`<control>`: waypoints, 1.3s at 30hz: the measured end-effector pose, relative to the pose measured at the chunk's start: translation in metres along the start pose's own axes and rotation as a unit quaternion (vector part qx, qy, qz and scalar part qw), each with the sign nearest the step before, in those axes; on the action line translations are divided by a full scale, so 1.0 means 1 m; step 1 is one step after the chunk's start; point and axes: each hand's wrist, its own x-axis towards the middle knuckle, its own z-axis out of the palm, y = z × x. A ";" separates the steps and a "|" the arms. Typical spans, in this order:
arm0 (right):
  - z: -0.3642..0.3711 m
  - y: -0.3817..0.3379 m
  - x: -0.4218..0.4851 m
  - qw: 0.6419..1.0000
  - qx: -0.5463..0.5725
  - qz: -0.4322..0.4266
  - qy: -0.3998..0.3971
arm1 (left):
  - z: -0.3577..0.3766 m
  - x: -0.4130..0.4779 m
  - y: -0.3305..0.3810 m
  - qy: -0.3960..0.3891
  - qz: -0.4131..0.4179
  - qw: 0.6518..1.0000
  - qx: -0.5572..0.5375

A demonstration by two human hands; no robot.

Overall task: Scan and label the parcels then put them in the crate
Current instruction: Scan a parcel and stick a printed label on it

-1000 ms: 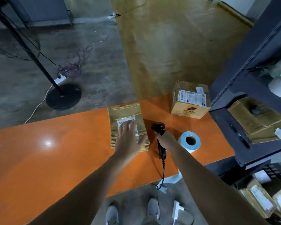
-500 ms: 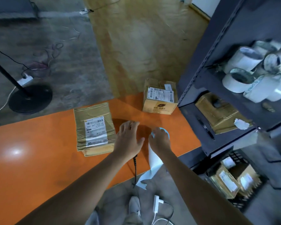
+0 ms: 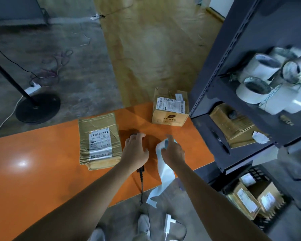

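A flat brown parcel [image 3: 99, 140] with a white barcode label lies on the orange table [image 3: 33, 171]. A small cardboard box [image 3: 170, 106], also labelled, stands at the table's far right. My left hand [image 3: 135, 151] hovers with relaxed fingers over the black scanner [image 3: 140, 169]; only the scanner's handle end and cable show below my wrist. My right hand [image 3: 174, 152] grips the label roll [image 3: 161, 146], index finger stretched forward. A white strip of backing paper [image 3: 163, 178] hangs from the roll over the table's near edge. The black crate [image 3: 255, 173] sits on the floor at lower right.
A dark metal shelf [image 3: 215, 87] stands against the table's right end, holding tape rolls [image 3: 254, 91], a brown box and a pen [image 3: 221, 141]. Several labelled parcels lie in the crate. A fan stand base [image 3: 37, 108] and cables are on the floor beyond the table.
A second ago my left hand pressed on the flat parcel and my right held the scanner. The scanner now lies on the table, and my right hand has taken the label roll.
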 end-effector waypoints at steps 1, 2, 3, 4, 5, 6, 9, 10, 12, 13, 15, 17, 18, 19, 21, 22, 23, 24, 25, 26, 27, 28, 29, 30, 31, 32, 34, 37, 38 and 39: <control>-0.009 0.000 -0.001 0.998 0.060 -0.006 -0.008 | -0.003 0.003 -0.001 -0.002 -0.010 1.000 -0.020; -0.018 -0.001 -0.002 0.994 0.107 -0.013 -0.018 | -0.006 0.004 0.000 -0.003 -0.020 0.999 -0.044; -0.027 -0.004 -0.004 0.990 0.139 -0.023 -0.025 | -0.010 0.006 0.001 -0.001 -0.031 0.997 -0.069; -0.034 -0.007 -0.006 0.986 0.162 -0.035 -0.030 | -0.015 0.007 0.005 0.002 -0.041 0.995 -0.094; -0.040 -0.012 -0.009 0.981 0.187 -0.048 -0.031 | -0.019 0.008 0.008 0.006 -0.049 0.991 -0.122; -0.044 -0.017 -0.012 0.974 0.216 -0.061 -0.030 | -0.023 0.009 0.012 0.009 -0.058 0.987 -0.151; -0.051 -0.031 -0.021 0.952 0.291 -0.096 -0.023 | -0.033 0.011 0.019 0.017 -0.091 0.966 -0.241; -0.053 -0.035 -0.024 0.944 0.311 -0.104 -0.024 | -0.036 0.012 0.019 0.017 -0.093 0.957 -0.273; -0.059 -0.043 -0.029 0.937 0.329 -0.114 -0.031 | -0.042 0.011 0.018 0.002 -0.074 0.945 -0.318; -0.062 -0.047 -0.031 0.936 0.331 -0.116 -0.034 | -0.044 0.010 0.017 -0.009 -0.055 0.945 -0.323; -0.066 -0.051 -0.033 0.935 0.331 -0.121 -0.041 | -0.049 0.007 0.014 -0.020 -0.013 0.948 -0.317; -0.069 -0.055 -0.035 0.936 0.325 -0.129 -0.049 | -0.054 0.004 0.010 -0.014 0.011 0.947 -0.321; -0.069 -0.057 -0.035 0.936 0.320 -0.134 -0.054 | -0.057 0.003 0.008 -0.008 0.018 0.946 -0.324; -0.070 -0.059 -0.037 0.937 0.314 -0.140 -0.058 | -0.059 0.003 0.006 -0.004 0.023 0.947 -0.320; -0.070 -0.064 -0.038 0.942 0.292 -0.151 -0.062 | -0.063 0.001 0.003 0.000 0.037 0.952 -0.303; -0.070 -0.066 -0.038 0.945 0.281 -0.153 -0.062 | -0.066 0.000 0.001 0.004 0.046 0.954 -0.298; -0.071 -0.069 -0.038 0.946 0.277 -0.155 -0.061 | -0.068 0.000 -0.001 0.009 0.054 0.955 -0.290; -0.072 -0.070 -0.038 0.947 0.277 -0.154 -0.058 | -0.070 0.000 -0.003 0.018 0.065 0.958 -0.277; -0.072 -0.074 -0.039 0.946 0.283 -0.149 -0.052 | -0.071 -0.001 -0.006 0.027 0.074 0.963 -0.258; -0.073 -0.076 -0.039 0.947 0.283 -0.146 -0.042 | -0.072 -0.002 -0.007 0.034 0.082 0.966 -0.242; -0.074 -0.078 -0.039 0.949 0.276 -0.150 -0.026 | -0.073 -0.003 -0.009 0.038 0.087 0.968 -0.231; -0.073 -0.080 -0.040 0.953 0.253 -0.164 -0.002 | -0.073 -0.004 -0.012 0.043 0.092 0.970 -0.223; -0.072 -0.081 -0.041 0.957 0.225 -0.183 0.020 | -0.072 -0.005 -0.014 0.046 0.095 0.971 -0.216; -0.071 -0.083 -0.042 0.959 0.200 -0.197 0.039 | -0.072 -0.007 -0.016 0.051 0.099 0.971 -0.212; -0.069 -0.083 -0.042 0.960 0.185 -0.205 0.052 | -0.072 -0.007 -0.019 0.055 0.100 0.972 -0.207; -0.068 -0.084 -0.042 0.960 0.174 -0.210 0.063 | -0.072 -0.007 -0.020 0.060 0.101 0.972 -0.203; -0.067 -0.085 -0.042 0.960 0.162 -0.214 0.079 | -0.071 -0.008 -0.022 0.065 0.102 0.972 -0.200; -0.067 -0.088 -0.041 0.961 0.150 -0.208 0.102 | -0.071 -0.008 -0.021 0.072 0.103 0.973 -0.196; -0.067 -0.089 -0.041 0.962 0.146 -0.204 0.106 | -0.071 -0.008 -0.020 0.075 0.103 0.973 -0.193; -0.067 -0.090 -0.041 0.963 0.144 -0.202 0.107 | -0.071 -0.008 -0.019 0.079 0.106 0.973 -0.189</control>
